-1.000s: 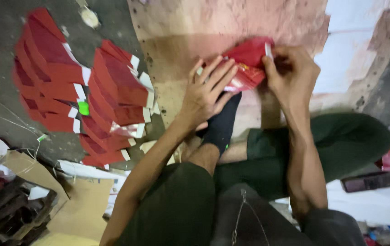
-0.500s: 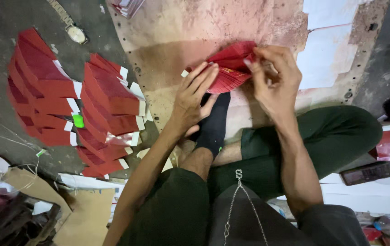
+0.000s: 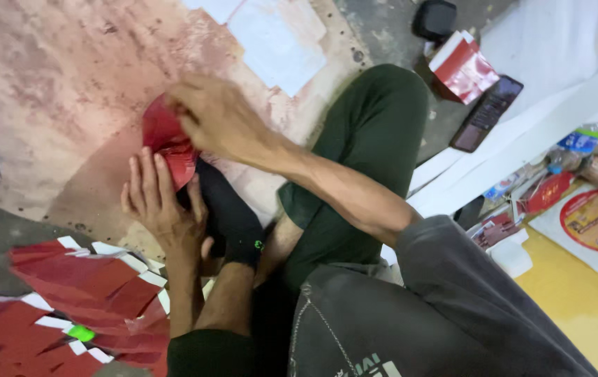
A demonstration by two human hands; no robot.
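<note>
A red paper piece [image 3: 164, 139] lies folded on the stained board [image 3: 54, 91] in front of me. My right hand [image 3: 215, 120] reaches over from the right and pinches its upper edge. My left hand [image 3: 159, 202] lies flat with fingers spread, pressing the lower part of the same red paper. My foot in a black sock [image 3: 225, 209] rests just right of the left hand, beside the paper.
A spread of finished red paper pieces with white tabs [image 3: 82, 293] covers the floor at lower left. My green trouser leg [image 3: 362, 146] bends to the right. A black phone [image 3: 486, 113], a red packet [image 3: 463, 66] and printed packaging [image 3: 592, 216] lie at right.
The view has swung, so the board and hands now sit at left. My right hand has moved over the top of the red paper; the left hand still presses it.
</note>
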